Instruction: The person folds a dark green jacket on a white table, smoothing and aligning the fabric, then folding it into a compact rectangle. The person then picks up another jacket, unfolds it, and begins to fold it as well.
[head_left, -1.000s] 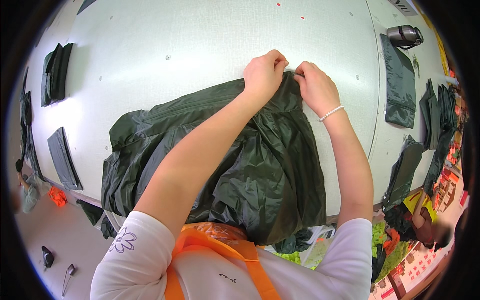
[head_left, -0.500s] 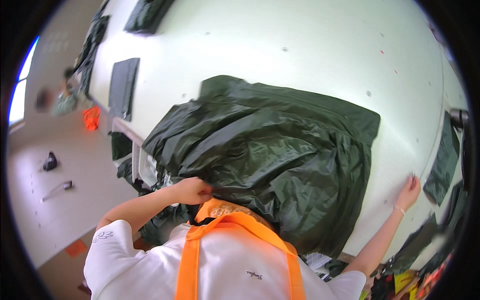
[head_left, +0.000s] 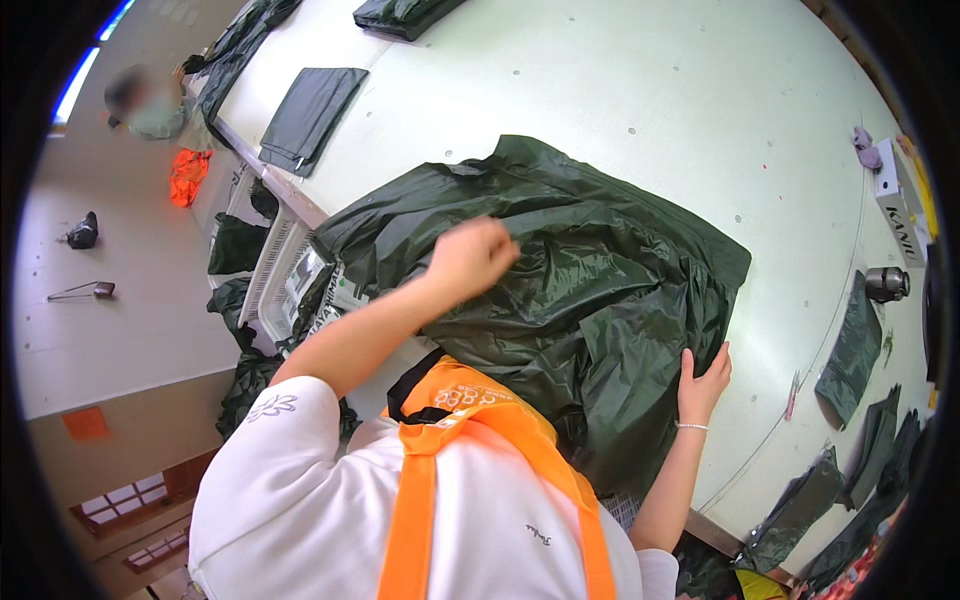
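A crumpled dark green garment (head_left: pixel 590 285) of thin, shiny fabric is spread over the pale table in front of me. Above its left part, my left hand (head_left: pixel 475 262) is curled closed and slightly blurred. Whether it pinches any cloth is hidden. My right hand (head_left: pixel 703 388) rests at the garment's right side edge, thumb and fingers apart, touching the fabric. To the right of it, a small pair of snips (head_left: pixel 792 395) with a pinkish handle lies on the table.
White plastic baskets (head_left: pixel 272 265) with dark cloth stand at the table's left edge. A folded dark green piece (head_left: pixel 312 118) lies beyond. Along the right are green pieces (head_left: pixel 848 355), a metal flask (head_left: pixel 886 284) and a white box (head_left: pixel 897 205). A person (head_left: pixel 155 110) works far left.
My right hand has come left to the garment, and the snips now lie on the table. My left hand has moved from the garment's near edge up over it. The view has turned.
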